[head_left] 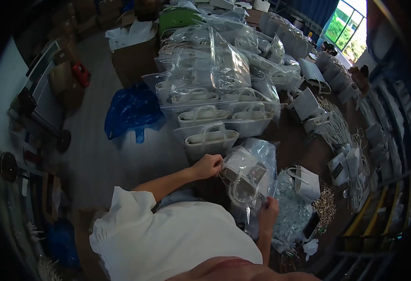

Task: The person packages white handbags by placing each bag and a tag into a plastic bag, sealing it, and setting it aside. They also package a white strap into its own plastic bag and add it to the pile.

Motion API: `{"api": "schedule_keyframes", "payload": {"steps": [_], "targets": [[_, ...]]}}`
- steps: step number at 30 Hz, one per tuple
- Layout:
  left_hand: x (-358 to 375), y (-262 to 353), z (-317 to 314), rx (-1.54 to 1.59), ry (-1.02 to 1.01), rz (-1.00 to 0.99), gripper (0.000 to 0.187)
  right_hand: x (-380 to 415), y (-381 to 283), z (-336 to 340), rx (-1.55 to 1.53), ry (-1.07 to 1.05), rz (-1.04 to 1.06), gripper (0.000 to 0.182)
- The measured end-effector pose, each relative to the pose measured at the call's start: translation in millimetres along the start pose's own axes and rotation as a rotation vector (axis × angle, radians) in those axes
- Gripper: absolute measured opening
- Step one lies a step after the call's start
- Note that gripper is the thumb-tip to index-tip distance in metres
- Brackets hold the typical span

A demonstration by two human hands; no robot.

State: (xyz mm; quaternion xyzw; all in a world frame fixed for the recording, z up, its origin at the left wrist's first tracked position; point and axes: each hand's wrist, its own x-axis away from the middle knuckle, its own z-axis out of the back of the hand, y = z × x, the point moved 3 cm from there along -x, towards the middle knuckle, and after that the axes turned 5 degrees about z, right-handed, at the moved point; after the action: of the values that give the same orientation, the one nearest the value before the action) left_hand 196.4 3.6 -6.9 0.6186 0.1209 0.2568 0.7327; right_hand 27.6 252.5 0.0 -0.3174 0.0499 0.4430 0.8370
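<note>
In front of me a white handbag (239, 178) lies inside a clear plastic bag (264, 151), its round handle toward my body. My left hand (208, 166) is closed on the left edge of the plastic bag. At the lower right, my right hand (269, 210) grips the other edge, its fingers partly hidden. Just beyond stands another white handbag (212, 139) with its handles up. Behind it, several more bagged handbags (204, 114) are piled in rows.
Right of my hands are a heap of small clear packets (287, 199), a white handbag (307, 184), gold-coloured hardware (325, 208) and a dark phone-like object (311, 225). A blue plastic bag (133, 112) lies on the left, near a cardboard box (135, 61). Pale straps (338, 129) spread at right.
</note>
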Motion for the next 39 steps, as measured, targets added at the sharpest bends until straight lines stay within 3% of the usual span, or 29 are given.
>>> {"api": "schedule_keyframes", "payload": {"steps": [4, 6, 10, 12, 14, 18, 21, 25, 28, 34, 39], "targets": [[12, 40, 18, -0.047, 0.128, -0.053, 0.016, -17, -6, 37, 0.095, 0.045, -0.027, 0.01], [24, 66, 36, -0.017, 0.154, -0.025, 0.019, -23, -14, 59, -0.288, 0.119, -0.25, 0.011], [43, 97, 69, -0.123, 0.106, -0.038, 0.019, -33, -41, 80, -0.501, 0.024, -0.294, 0.014], [44, 94, 83, -0.147, 0.098, -0.026, 0.019, -37, -45, 70, -0.61, -0.349, -0.359, 0.015], [39, 65, 89, -0.106, 0.019, 0.247, 0.018, -30, -42, 37, -0.504, -0.446, -0.332, 0.017], [55, 45, 93, -0.172, 0.002, 0.352, 0.02, -28, -66, 28, -0.293, -0.59, -0.256, 0.019], [70, 56, 93, -0.117, 0.026, 0.389, 0.021, -25, -74, 42, -0.22, -0.487, -0.106, 0.017], [72, 54, 88, -0.113, 0.0, 0.393, 0.024, -16, -66, 47, -0.219, -0.398, -0.109, 0.017], [68, 52, 85, -0.161, -0.006, 0.409, 0.025, -16, -78, 57, -0.132, -0.363, 0.019, 0.014], [64, 55, 86, -0.256, 0.014, 0.427, 0.026, -22, -75, 55, -0.287, -0.385, 0.209, 0.012], [59, 54, 100, -0.299, 0.018, 0.419, 0.029, -16, -52, 36, -0.417, -0.211, 0.276, 0.011]]}}
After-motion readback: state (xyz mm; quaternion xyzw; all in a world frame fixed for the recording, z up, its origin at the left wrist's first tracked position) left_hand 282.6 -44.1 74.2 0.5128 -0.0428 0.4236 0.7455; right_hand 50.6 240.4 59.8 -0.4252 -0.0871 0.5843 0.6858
